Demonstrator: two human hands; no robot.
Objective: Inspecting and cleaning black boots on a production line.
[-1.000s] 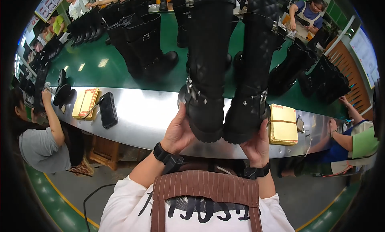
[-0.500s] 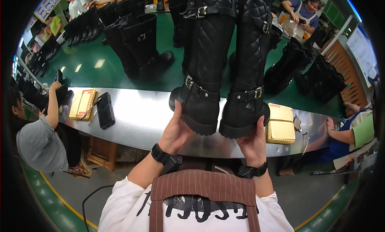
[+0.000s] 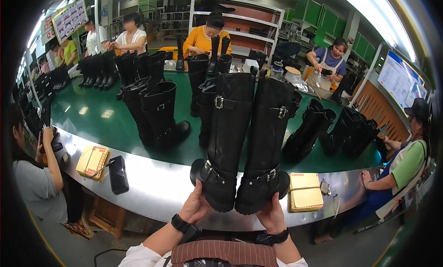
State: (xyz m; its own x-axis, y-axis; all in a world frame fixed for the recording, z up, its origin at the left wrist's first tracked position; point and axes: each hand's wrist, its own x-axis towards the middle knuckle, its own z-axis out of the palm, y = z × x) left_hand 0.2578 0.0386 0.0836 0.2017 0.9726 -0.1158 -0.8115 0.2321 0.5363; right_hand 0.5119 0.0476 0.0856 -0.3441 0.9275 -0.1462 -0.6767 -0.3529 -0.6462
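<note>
A pair of tall black buckled boots stands upright side by side in front of me, heels toward me, over the metal front edge of the bench. My left hand point(image 3: 196, 206) is closed around the lower foot of the left boot point(image 3: 227, 133), thumb up along its side. On the other side my right hand point(image 3: 273, 217) grips the lower foot of the right boot point(image 3: 264, 142) in the same way. Each shaft has a buckled strap near the top and another at the ankle. The fingers under the soles are partly hidden.
Bundled yellow cards point(image 3: 306, 193) lie right of the boots; another yellow stack point(image 3: 92, 161) and a black phone point(image 3: 119, 175) lie left. More black boots point(image 3: 161, 112) stand on the green bench top point(image 3: 87, 124). Co-workers sit at both sides and work across the bench.
The view has tilted up, so the far side of the bench now shows. The boots appear lower and smaller, with their tops in view. Both hands keep their hold.
</note>
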